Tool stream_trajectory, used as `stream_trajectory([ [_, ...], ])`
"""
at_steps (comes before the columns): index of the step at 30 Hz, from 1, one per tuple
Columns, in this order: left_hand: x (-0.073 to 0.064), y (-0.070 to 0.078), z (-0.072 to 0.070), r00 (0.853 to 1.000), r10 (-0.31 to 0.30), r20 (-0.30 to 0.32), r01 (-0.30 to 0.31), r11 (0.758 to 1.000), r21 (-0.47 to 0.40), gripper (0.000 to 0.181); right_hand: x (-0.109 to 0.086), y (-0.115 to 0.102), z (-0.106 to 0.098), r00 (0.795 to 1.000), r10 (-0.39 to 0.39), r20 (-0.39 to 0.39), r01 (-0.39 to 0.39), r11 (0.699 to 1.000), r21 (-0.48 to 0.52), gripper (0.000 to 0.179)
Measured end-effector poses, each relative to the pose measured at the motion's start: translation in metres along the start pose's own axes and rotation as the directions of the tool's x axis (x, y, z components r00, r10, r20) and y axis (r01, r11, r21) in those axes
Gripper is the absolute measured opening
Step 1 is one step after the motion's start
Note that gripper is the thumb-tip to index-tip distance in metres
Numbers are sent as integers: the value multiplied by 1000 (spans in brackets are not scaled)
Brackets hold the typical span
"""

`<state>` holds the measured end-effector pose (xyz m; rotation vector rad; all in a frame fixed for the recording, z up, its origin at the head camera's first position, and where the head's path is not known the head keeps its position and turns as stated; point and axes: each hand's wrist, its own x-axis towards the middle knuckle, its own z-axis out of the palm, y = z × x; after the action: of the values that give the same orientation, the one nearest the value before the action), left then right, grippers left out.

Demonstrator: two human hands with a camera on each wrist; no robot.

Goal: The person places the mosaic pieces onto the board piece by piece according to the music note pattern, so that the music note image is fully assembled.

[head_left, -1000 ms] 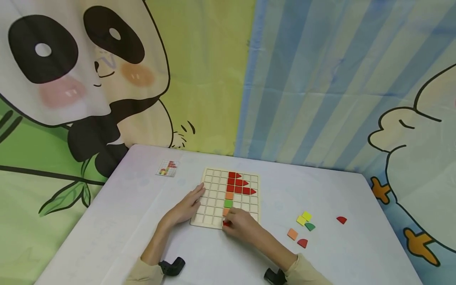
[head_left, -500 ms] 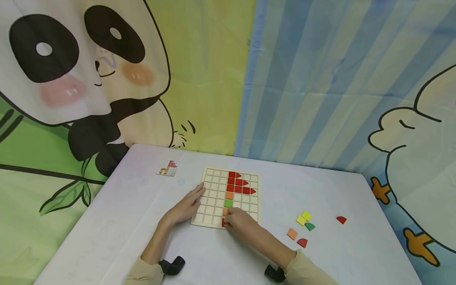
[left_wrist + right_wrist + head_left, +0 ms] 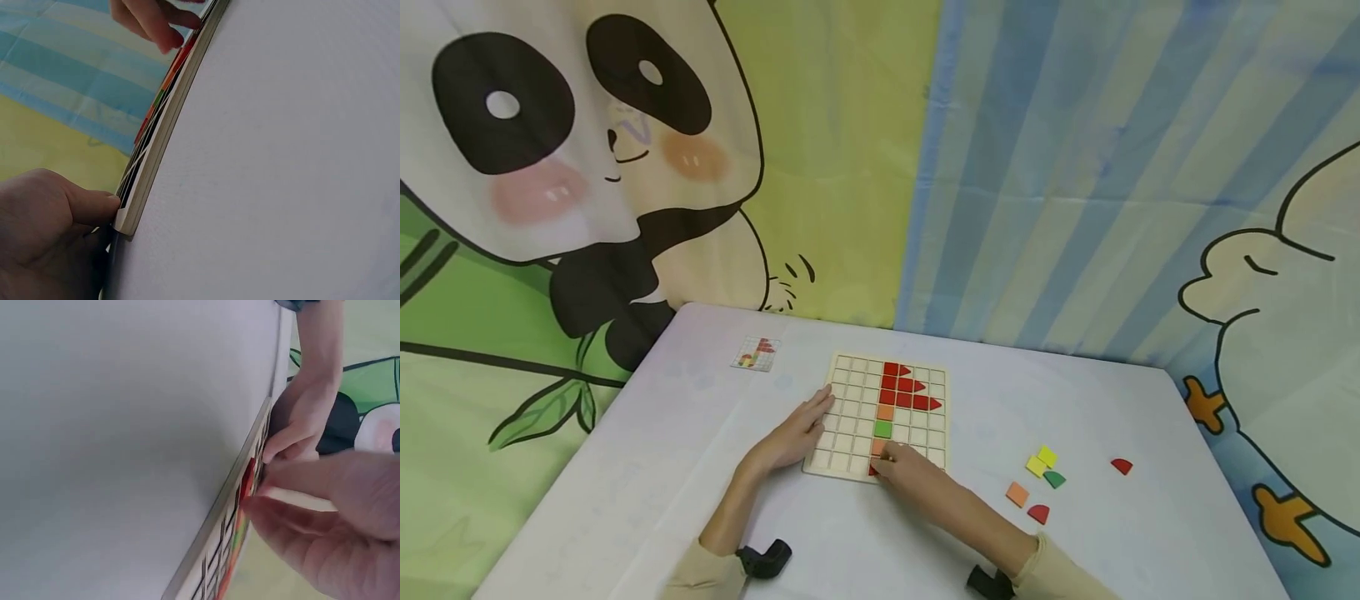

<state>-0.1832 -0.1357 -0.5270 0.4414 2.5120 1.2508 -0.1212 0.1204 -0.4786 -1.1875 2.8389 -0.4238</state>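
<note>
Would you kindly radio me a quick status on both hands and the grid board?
Left hand touching grid board at left edge. Right hand over near row, at red piece. Board flat, partly filled. Nothing apparent blocking.

Red piece partly covered, sleeves cropped

Your white table: panda print past far-left corner, blue-striped cloth behind far edge, cartoon bird past right edge.
</note>
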Motion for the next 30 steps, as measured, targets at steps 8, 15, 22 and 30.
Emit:
stream_trajectory([
  [8,0,3,0,1000,-4,-10,4,1000,-4,54,-66,28,-35,974,225,10,-226,974,27,43],
  [15,0,2,0,1000,-6,8,6,1000,-3,54,-123,83,-56,883,461,-89,-454,887,87,36],
  [22,1,1,1,1000,-8,2,8,1000,-5,54,-149,105,-57,796,604,-47,-598,796,99,40],
  [30,1,1,1,1000,-1,1,1,1000,-5,54,-155,114,-50,750,661,-11,-658,748,84,40],
])
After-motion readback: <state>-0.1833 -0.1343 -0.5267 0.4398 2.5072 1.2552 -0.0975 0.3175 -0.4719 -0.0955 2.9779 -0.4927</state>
